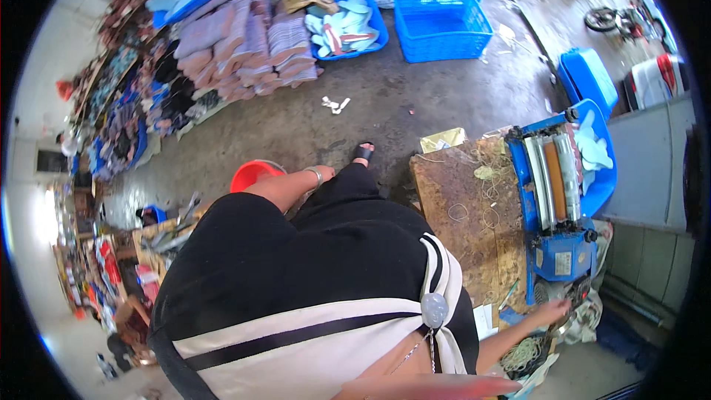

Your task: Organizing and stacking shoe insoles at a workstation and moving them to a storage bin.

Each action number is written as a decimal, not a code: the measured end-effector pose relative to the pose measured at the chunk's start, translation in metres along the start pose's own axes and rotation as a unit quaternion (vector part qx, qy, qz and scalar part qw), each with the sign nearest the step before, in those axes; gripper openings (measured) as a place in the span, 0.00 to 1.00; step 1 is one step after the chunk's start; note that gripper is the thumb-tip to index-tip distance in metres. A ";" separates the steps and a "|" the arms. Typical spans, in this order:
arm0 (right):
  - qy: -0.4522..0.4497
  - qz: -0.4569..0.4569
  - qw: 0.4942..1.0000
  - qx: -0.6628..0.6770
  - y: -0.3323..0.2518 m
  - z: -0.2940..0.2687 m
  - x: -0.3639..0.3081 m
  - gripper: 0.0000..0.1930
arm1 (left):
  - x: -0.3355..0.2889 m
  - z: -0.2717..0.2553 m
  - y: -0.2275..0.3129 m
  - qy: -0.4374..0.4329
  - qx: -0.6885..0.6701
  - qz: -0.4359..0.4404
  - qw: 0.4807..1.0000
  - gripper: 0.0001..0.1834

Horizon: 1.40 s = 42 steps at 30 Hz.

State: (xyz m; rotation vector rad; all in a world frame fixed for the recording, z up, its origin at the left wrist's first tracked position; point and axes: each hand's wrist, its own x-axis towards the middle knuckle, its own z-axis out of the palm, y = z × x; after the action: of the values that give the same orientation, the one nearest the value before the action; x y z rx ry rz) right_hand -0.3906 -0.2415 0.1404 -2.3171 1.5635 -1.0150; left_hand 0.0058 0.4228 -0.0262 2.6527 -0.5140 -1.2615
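A: Where are the hands at this moment?

B: The right hand (554, 312) is at about four o'clock, stretched out to the low end of the blue machine (557, 207). It touches something near the machine base, above a bundle of strings (524, 354). I cannot tell if the fingers are closed on anything; they look loosely bent.

A: And the left hand?

B: The left hand (326, 172) is close to the middle, toward eleven o'clock of the body, with a bracelet on the wrist. It hangs beside the black skirt, just next to a red bucket (250, 175). It seems released, holding nothing, but part of it is hidden.

A: Which step do you judge is in hand?

B: I think the person is reaching for the machine or the strings beside it. The rollers (554, 176) stand at three o'clock, on the worn tabletop (463, 215), where loose rubber bands (481, 191) lie.

A: What does the next move need?

B: In my opinion, a firm grip of the right fingers, and care to keep them away from the rollers. The blue basket (442, 27) at twelve o'clock is well apart.
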 end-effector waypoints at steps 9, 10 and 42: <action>-0.566 0.014 0.802 0.190 -0.377 0.148 -0.237 0.18 | 0.104 -0.090 -0.094 -0.035 -0.031 0.050 0.998 0.13; -0.635 -0.157 0.732 0.191 -0.392 0.182 -0.251 0.19 | 0.117 -0.100 -0.113 -0.069 -0.034 0.089 0.993 0.14; -0.633 0.002 0.774 -0.027 -0.420 0.503 -0.083 0.15 | 0.385 -0.432 0.031 -0.070 -0.021 0.274 0.959 0.14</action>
State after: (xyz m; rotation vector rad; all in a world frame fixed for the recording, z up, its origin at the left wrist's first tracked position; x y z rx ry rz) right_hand 0.2188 -0.0991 -0.0713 -2.0913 0.9285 0.6192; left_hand 0.5584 0.2488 -0.0220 2.1596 -1.1312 -1.2527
